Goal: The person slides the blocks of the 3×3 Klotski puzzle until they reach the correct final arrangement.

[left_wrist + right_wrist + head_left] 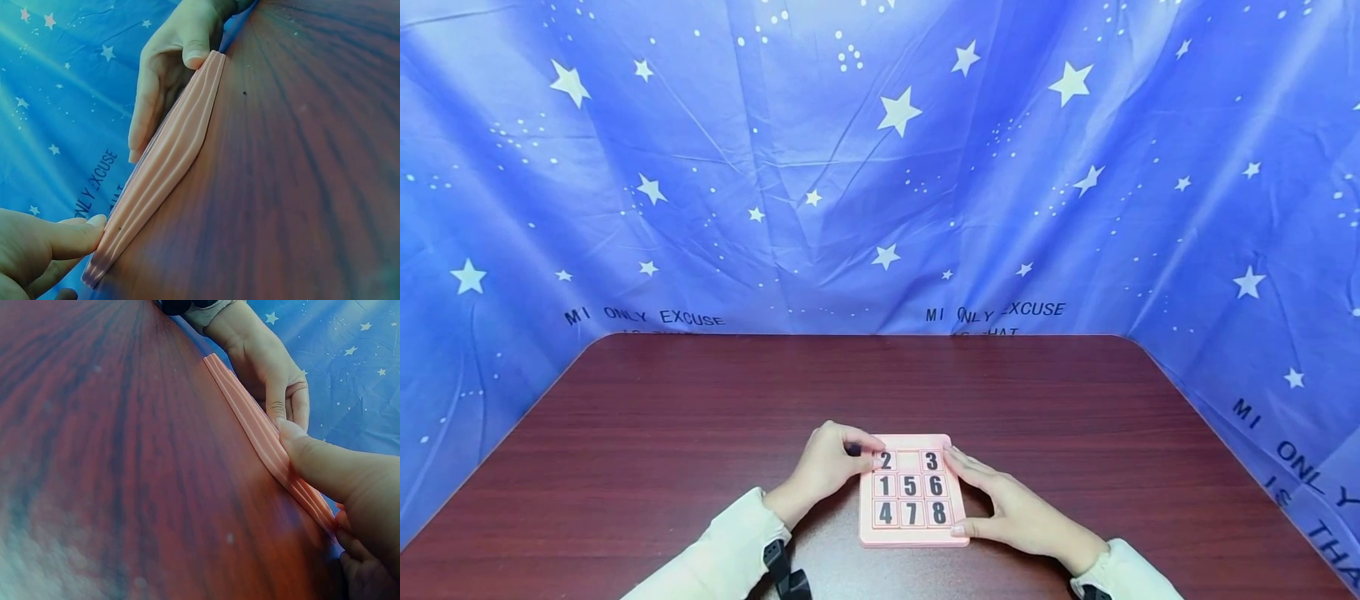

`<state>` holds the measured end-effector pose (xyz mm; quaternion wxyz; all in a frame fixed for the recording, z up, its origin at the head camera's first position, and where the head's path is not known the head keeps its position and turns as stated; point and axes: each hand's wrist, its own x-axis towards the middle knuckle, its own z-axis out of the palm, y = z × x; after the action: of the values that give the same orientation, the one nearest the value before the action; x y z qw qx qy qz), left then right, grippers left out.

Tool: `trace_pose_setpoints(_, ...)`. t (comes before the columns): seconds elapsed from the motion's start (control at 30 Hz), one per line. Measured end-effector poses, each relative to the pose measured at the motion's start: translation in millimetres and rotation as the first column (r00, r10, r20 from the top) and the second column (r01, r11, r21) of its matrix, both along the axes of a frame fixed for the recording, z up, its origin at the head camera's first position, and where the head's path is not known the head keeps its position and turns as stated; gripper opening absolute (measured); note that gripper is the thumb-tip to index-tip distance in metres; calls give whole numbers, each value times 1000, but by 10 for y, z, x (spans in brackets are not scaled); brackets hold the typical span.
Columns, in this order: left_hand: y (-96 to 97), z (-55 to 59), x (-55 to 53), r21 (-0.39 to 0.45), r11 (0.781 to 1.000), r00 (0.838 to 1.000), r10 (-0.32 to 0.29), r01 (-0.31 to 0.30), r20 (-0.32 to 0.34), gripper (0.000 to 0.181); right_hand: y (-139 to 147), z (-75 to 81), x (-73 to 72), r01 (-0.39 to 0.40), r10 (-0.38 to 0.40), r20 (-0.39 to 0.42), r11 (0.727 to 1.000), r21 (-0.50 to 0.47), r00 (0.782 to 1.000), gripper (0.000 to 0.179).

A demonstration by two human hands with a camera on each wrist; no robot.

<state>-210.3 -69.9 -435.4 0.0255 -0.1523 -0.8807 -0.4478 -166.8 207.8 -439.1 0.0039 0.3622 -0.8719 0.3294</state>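
A pink sliding number puzzle (867, 533) lies flat on the table, its black-numbered tiles in three rows. The top row reads 2, a gap, 3; below come 1 5 6 and 4 7 8. My left hand (826, 462) grips the puzzle's upper left corner, thumb and index fingertips at the 2 tile. On the opposite side, my right hand (1026, 510) holds the right edge, with the thumb at the lower corner and the fingers near the 3. In the left wrist view the puzzle's ridged side (169, 162) shows between both hands. The right wrist view shows my right thumb (319, 462) against that side.
The dark reddish wooden table (700, 400) has rounded far corners. Behind it and along its sides hangs a blue cloth (820, 150) with white stars and printed letters. A black strap (782, 567) is round my left wrist.
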Motion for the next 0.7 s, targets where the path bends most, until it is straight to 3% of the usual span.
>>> trace_pose_setpoints(0.27,129,3,-10,-7,1000,1000,-24,24,-12,11,-1,3,0,23,-24,3,999,35,1000,81)
trace_pose_setpoints(0.5,229,5,-1,-46,999,999,-10,7,-52,14,-4,3,-1,29,-29,9,999,37,1000,81)
trace_pose_setpoints(0.7,264,23,34,-28,1000,1000,12,-12,-16,15,0,-18,-6,27,-28,14,999,30,1000,81)
